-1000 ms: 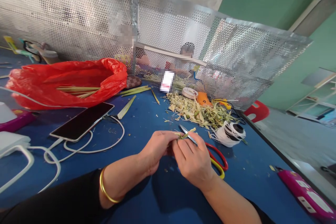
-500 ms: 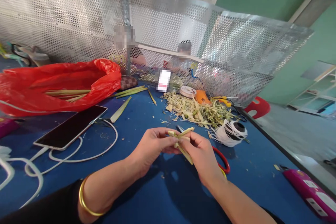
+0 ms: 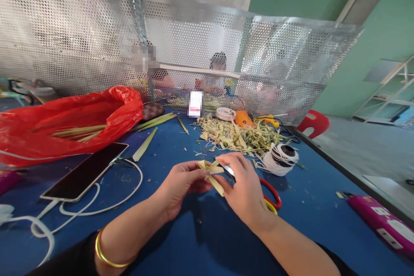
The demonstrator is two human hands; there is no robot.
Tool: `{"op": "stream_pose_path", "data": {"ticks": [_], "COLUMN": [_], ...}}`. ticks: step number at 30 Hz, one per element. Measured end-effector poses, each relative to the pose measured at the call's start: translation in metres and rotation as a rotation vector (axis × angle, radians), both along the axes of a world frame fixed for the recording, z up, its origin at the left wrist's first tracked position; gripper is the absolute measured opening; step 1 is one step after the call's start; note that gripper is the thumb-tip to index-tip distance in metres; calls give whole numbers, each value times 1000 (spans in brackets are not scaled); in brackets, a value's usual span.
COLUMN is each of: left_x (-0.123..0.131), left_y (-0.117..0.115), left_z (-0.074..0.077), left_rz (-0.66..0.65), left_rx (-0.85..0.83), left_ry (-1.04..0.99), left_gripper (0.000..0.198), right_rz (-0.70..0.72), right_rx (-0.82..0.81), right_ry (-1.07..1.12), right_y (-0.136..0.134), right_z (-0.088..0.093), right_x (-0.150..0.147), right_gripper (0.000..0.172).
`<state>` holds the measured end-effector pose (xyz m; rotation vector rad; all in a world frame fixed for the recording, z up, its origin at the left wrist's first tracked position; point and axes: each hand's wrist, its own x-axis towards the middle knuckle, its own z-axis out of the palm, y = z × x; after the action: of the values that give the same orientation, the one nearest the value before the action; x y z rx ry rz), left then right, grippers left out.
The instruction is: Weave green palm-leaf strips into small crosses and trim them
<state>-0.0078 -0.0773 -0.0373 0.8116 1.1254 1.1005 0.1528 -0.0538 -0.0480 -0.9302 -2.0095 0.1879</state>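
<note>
Two hands are held close together above the blue worktop point(image 3: 323, 220). A folded leaf strip point(image 3: 211, 171) is pinched between the fingers of the left hand point(image 3: 179, 185) and the right hand point(image 3: 246, 194). The blade of the scissors point(image 3: 229, 171) is seen beside the right fingers; whether it is gripped cannot be told. Since half a second ago, the strip's long end has been drawn up from beneath the right hand and crossed over, so the fold is judged tighter. A second ago, little of the strip was shown between the fingers.
</note>
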Motion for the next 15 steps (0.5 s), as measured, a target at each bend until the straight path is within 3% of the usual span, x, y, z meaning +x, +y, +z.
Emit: {"op": "stream_pose_path", "data": {"ticks": [2, 5, 11, 15], "left_x": [-1, -1, 0, 0], "left_y": [1, 1, -1, -1], "left_z": [-1, 0, 2, 1], "left_rz": [25, 42, -5, -55], "left_rx": [-23, -50, -25, 17], "left_ry": [-43, -69, 3, 27], "left_gripper": [25, 24, 22, 24], "right_rz": [92, 197, 258, 172], "right_rx": [162, 210, 180, 45], "right_ry": [-121, -223, -260, -60], "right_y": [1, 5, 6, 5], "right_z": [3, 7, 11, 6], "right_x": [2, 5, 9, 7], "right_gripper": [20, 16, 14, 12]}}
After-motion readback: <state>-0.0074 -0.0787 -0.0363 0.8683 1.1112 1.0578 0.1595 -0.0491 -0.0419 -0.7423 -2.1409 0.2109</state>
